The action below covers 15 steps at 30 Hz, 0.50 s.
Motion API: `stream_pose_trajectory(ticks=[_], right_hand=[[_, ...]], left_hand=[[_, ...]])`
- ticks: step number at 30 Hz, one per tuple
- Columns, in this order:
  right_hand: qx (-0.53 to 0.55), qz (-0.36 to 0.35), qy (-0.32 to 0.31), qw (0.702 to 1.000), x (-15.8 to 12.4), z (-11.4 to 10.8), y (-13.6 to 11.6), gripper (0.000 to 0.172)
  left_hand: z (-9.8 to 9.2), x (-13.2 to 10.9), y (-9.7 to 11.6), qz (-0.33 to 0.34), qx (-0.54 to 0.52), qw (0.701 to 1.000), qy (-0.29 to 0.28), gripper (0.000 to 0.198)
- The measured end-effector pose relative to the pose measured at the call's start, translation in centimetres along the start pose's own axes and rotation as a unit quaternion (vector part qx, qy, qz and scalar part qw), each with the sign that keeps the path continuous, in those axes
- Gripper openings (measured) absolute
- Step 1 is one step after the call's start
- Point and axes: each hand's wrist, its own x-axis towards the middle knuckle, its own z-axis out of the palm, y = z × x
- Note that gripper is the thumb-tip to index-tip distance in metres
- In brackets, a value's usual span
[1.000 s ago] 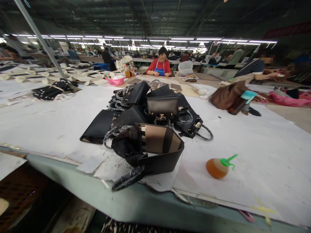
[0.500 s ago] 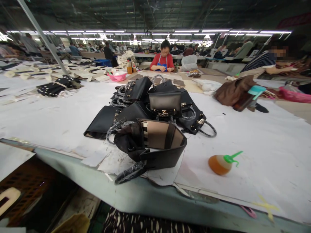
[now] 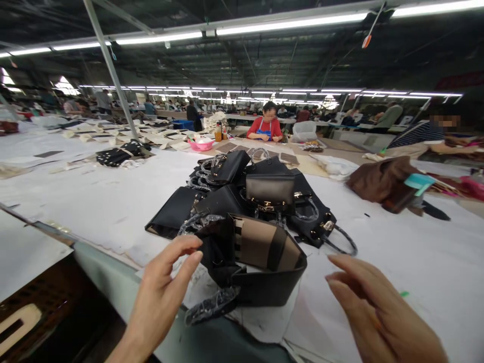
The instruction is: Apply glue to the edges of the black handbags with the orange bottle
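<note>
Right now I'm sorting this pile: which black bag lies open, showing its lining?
The front bag, nearest the table edge, between the left hand and right hand. Its tan lining shows; the other bags behind look closed.

1. The left hand (image 3: 161,297) hovered with spread fingers just beside the open black bag (image 3: 253,264).
2. The right hand (image 3: 378,315) hung empty, near the bag's other side.
3. More black bags (image 3: 245,194) lay piled behind on the white surface (image 3: 416,252).
</note>
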Motion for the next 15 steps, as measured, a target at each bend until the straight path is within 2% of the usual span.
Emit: stream_pose_trajectory(ticks=[3, 6, 10, 12, 15], right_hand=[[-0.04, 0.097, -0.085, 0.991, 3.0, 1.9, -0.5, 0.058], [-0.076, 0.126, -0.176, 0.973, 6.0, 3.3, 0.0, 0.064], [-0.03, 0.122, -0.285, 0.95, 8.3, 4.3, 0.7, 0.06], [0.01, 0.121, -0.328, 0.937, 8.7, 4.4, 0.7, 0.053], [0.019, 0.094, -0.356, 0.93, 8.5, 4.1, 0.1, 0.034]], left_hand=[[2.4, 2.4, -2.4, -0.06, -0.019, 0.995, -0.076, 0.046], [4.4, 4.1, -3.9, -0.095, 0.012, 0.988, -0.121, 0.063], [6.3, 6.0, -3.5, -0.068, 0.12, 0.978, -0.154, 0.075], [7.2, 6.8, -2.9, -0.075, 0.19, 0.962, -0.183, 0.069], [8.7, 7.3, -2.5, -0.099, 0.265, 0.934, -0.217, 0.064]])
